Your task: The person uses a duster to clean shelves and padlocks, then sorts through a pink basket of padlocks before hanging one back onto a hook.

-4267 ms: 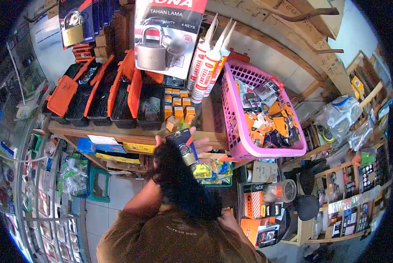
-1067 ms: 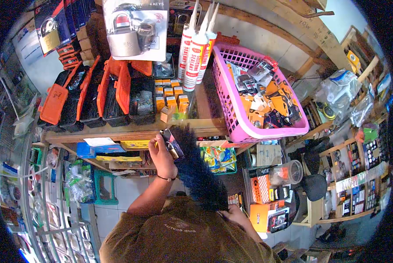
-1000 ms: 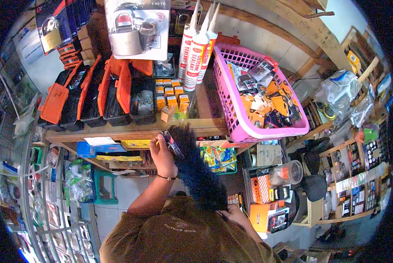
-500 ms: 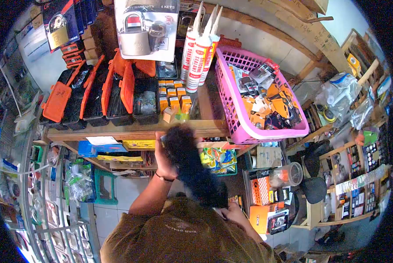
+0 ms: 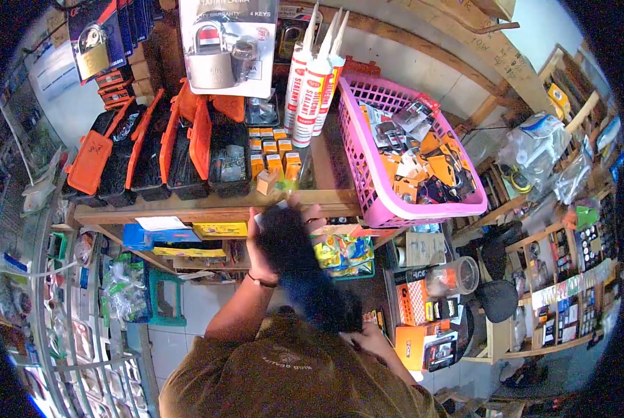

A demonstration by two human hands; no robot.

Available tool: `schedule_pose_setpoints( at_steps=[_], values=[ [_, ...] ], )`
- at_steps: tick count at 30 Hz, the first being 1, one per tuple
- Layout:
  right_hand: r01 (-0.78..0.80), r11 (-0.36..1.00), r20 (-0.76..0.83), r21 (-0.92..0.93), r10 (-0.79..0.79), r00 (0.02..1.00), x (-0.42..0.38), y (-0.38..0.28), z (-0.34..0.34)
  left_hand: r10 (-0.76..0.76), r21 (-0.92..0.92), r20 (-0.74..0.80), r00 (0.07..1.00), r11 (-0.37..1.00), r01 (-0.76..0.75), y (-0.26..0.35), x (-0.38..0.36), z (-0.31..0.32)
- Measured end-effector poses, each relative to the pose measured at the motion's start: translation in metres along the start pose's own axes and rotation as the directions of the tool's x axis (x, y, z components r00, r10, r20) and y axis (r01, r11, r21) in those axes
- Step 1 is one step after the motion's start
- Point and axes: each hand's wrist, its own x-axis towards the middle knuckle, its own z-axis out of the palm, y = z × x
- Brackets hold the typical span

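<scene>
A long, dark, fluffy duster (image 5: 301, 265) slants across the space in front of my chest, its outline soft with motion. My left hand (image 5: 257, 251), with a band at its wrist, is wrapped around the upper end; some fingertips show on the far side. My right hand (image 5: 369, 338) grips the lower end, though most of its fingers are hidden. Just beyond the upper end is the wooden shelf edge (image 5: 221, 207), with a small open carton (image 5: 266, 182) and several small orange-and-white boxes (image 5: 275, 164) above it.
Silicone sealant tubes (image 5: 312, 97) stand beside a pink basket (image 5: 423, 208) of packaged items. Black bins with orange lids (image 5: 89, 164) line the left, below packaged padlocks (image 5: 211, 66). A green stool (image 5: 167, 299) is on the floor. Right are orange boxes (image 5: 411, 303) and a clear tub (image 5: 458, 276).
The duster's upper end has dropped slightly and tilted left, and my left fingertips now show beyond it. My right hand stays at the lower end. The view has shifted a little.
</scene>
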Motion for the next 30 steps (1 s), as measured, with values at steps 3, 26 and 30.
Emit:
schedule_pose_setpoints(
  at_steps=[3, 26, 30],
  values=[
    [-0.289, 0.955, 0.047, -0.064, 0.292, 0.955, 0.003, 0.003, 0.000, 0.077, -0.049, -0.321, 0.944, 0.994, -0.097, -0.001, 0.002, -0.002],
    [-0.192, 0.976, 0.017, 0.100, 0.191, 0.981, 0.005, 0.045, 0.010, 0.039, -0.172, -0.233, 0.972, 0.982, -0.081, 0.002, -0.007, -0.003],
    [-0.179, 0.975, 0.154, -0.135, 0.199, 0.968, 0.004, 0.000, -0.012, 0.059, 0.294, -0.285, 0.957, 0.955, 0.029, -0.003, 0.001, -0.010]
  ],
)
